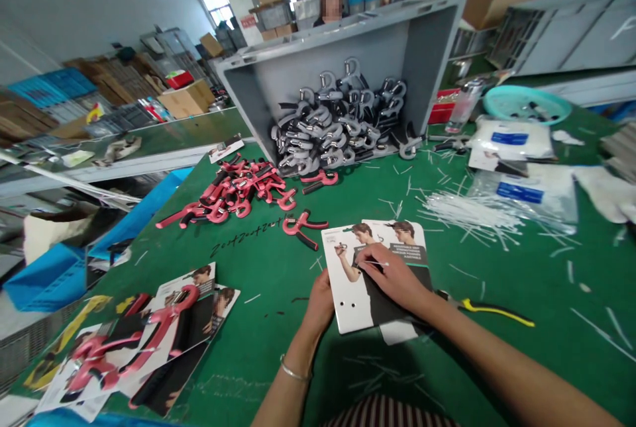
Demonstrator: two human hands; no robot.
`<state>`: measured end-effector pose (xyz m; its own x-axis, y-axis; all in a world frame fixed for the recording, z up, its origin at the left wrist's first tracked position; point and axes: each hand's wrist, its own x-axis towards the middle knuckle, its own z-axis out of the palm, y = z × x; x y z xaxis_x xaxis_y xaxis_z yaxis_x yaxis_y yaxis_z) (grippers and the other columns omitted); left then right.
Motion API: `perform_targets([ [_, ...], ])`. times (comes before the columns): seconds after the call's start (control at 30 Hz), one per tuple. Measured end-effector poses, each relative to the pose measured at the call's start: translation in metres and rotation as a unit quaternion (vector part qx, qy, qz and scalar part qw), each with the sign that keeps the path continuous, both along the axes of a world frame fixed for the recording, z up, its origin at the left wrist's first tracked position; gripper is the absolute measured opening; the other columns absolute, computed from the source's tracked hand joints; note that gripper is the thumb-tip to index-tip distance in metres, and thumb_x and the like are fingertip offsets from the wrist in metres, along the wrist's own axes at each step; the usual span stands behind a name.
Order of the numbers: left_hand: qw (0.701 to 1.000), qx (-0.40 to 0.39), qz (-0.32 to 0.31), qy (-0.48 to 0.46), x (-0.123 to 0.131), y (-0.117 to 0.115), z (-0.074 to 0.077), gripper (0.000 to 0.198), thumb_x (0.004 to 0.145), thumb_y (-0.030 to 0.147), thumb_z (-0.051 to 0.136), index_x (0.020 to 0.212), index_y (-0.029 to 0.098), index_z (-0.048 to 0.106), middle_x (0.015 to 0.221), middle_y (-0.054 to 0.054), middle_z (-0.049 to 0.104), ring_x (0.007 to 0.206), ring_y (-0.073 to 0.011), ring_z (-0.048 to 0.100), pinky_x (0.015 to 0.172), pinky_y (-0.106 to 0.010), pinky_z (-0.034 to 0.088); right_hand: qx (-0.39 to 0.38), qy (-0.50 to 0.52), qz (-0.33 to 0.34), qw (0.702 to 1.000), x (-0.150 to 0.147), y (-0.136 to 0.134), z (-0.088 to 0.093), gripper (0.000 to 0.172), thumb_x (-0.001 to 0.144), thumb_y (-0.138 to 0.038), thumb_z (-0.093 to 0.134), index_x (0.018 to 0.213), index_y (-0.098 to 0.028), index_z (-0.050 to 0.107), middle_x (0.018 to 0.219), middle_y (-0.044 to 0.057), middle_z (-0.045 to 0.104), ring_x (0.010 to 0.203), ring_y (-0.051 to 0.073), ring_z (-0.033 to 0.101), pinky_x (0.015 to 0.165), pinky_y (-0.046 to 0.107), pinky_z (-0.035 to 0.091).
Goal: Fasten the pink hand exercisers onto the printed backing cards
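The person stands at the green table [521,268] with a stack of printed backing cards [348,301] lying flat just in front of them, under both hands. The cards' long axis runs away from the person, leaning a little to the left. The printed figures' heads are at the far end, towards the grey crate [397,49], and two small punched holes sit in the white part near the close end.

The left hand [319,304] holds the near-left edge of the stack. The thumb lies on top, and the fingers beneath are hidden, so I cannot tell how they sit. The right hand [392,278] rests on the dark print of the top card with its fingers curled. Its thumb and forefinger pinch a thin white cable tie [378,263], which lies crosswise to the cards with its free end pointing right.

A single pink hand grip [301,225] lies just beyond the cards, with a heap of pink grips [238,192] farther left. The tipped crate holds grey grips [338,126]. Loose white ties [467,212] are spread to the right, and a yellow-handled cutter [491,310] lies near the right forearm. Finished cards with pink grips on them [149,341] lie at the near left.
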<state>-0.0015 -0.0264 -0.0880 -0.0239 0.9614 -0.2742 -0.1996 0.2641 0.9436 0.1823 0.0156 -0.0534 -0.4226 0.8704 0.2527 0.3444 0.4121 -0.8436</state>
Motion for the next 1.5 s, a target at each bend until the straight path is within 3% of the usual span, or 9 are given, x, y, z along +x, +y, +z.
perform_targets([
  [0.17, 0.996, 0.048, 0.008, 0.071, 0.003, 0.003, 0.007, 0.068, 0.065, 0.019, 0.08, 0.13, 0.023, 0.06, 0.132, -0.007, 0.064, 0.116, -0.0259, 0.062, 0.1, -0.036, 0.048, -0.008, 0.017, -0.003, 1.0, 0.001, 0.001, 0.001, 0.009, 0.095, -0.022, 0.051, 0.094, -0.023, 0.06, 0.092, 0.005, 0.063, 0.089, 0.022, 0.057, 0.083, 0.035, 0.044],
  [0.4, 0.982, 0.118, -0.011, 0.15, 0.003, -0.001, 0.003, 0.06, 0.076, 0.019, 0.07, 0.134, 0.022, 0.056, 0.143, -0.008, 0.055, 0.131, -0.0268, 0.051, 0.11, -0.04, 0.038, -0.009, 0.022, -0.003, 1.0, 0.003, 0.001, 0.003, 0.011, 0.095, -0.023, 0.052, 0.092, -0.023, 0.062, 0.092, 0.005, 0.064, 0.088, 0.022, 0.058, 0.082, 0.036, 0.045],
  [0.63, 0.985, 0.072, -0.041, 0.152, 0.002, -0.005, 0.005, 0.053, 0.071, 0.024, 0.074, 0.122, 0.017, 0.065, 0.116, -0.009, 0.072, 0.105, -0.0282, 0.065, 0.093, -0.039, 0.05, -0.041, 0.04, 0.004, 0.998, 0.005, 0.0, 0.007, 0.01, 0.094, -0.025, 0.054, 0.091, -0.022, 0.063, 0.092, 0.005, 0.065, 0.089, 0.021, 0.059, 0.083, 0.035, 0.045],
  [0.77, 0.992, 0.032, -0.046, 0.111, 0.008, -0.01, 0.022, 0.039, 0.068, 0.025, 0.075, 0.105, 0.015, 0.071, 0.1, -0.007, 0.075, 0.089, -0.0262, 0.068, 0.081, -0.035, 0.053, -0.09, 0.099, 0.014, 0.991, 0.01, 0.001, 0.006, 0.012, 0.093, -0.032, 0.056, 0.094, -0.022, 0.063, 0.092, 0.004, 0.066, 0.089, 0.021, 0.06, 0.085, 0.035, 0.046],
  [0.87, 0.986, 0.072, -0.1, 0.112, 0.013, -0.013, 0.04, 0.03, 0.072, 0.019, 0.068, 0.103, 0.016, 0.07, 0.101, -0.007, 0.075, 0.089, -0.0244, 0.068, 0.082, -0.033, 0.053, -0.158, 0.167, 0.01, 0.973, 0.014, 0.002, 0.006, 0.018, 0.091, -0.039, 0.059, 0.095, -0.022, 0.061, 0.092, 0.003, 0.065, 0.087, 0.019, 0.06, 0.083, 0.033, 0.047],
  [1.0, 0.923, 0.196, -0.202, 0.261, 0.013, -0.017, 0.049, 0.03, 0.083, 0.014, 0.057, 0.111, 0.018, 0.067, 0.11, -0.008, 0.072, 0.096, -0.0236, 0.067, 0.089, -0.036, 0.051, -0.21, 0.22, 0.005, 0.953, 0.017, 0.003, 0.007, 0.025, 0.088, -0.046, 0.063, 0.092, -0.022, 0.059, 0.09, 0.002, 0.064, 0.084, 0.017, 0.059, 0.08, 0.032, 0.047],
  [1.2, 0.786, 0.33, -0.267, 0.45, 0.007, -0.024, 0.033, 0.037, 0.089, 0.015, 0.05, 0.125, 0.015, 0.06, 0.127, -0.017, 0.065, 0.115, -0.0303, 0.062, 0.1, -0.046, 0.048, -0.2, 0.23, 0.047, 0.951, 0.016, 0.002, 0.003, 0.022, 0.088, -0.042, 0.065, 0.093, -0.021, 0.061, 0.091, 0.002, 0.063, 0.087, 0.017, 0.058, 0.083, 0.032, 0.046],
  [1.37, 0.792, 0.343, -0.195, 0.465, 0.014, -0.025, 0.032, 0.031, 0.095, 0.021, 0.045, 0.123, 0.018, 0.06, 0.122, -0.012, 0.067, 0.118, -0.0245, 0.06, 0.104, -0.04, 0.047, -0.206, 0.235, 0.041, 0.949, 0.017, 0.002, 0.001, 0.021, 0.088, -0.04, 0.065, 0.094, -0.021, 0.06, 0.092, 0.001, 0.063, 0.086, 0.017, 0.059, 0.083, 0.032, 0.045],
  [1.5, 0.721, 0.438, -0.204, 0.496, 0.012, -0.021, 0.028, 0.029, 0.096, 0.02, 0.045, 0.119, 0.017, 0.063, 0.121, -0.013, 0.068, 0.119, -0.0241, 0.059, 0.105, -0.04, 0.046, -0.207, 0.257, 0.04, 0.943, 0.017, 0.002, -0.001, 0.019, 0.088, -0.038, 0.065, 0.095, -0.021, 0.06, 0.094, 0.001, 0.063, 0.087, 0.016, 0.058, 0.084, 0.031, 0.045],
])
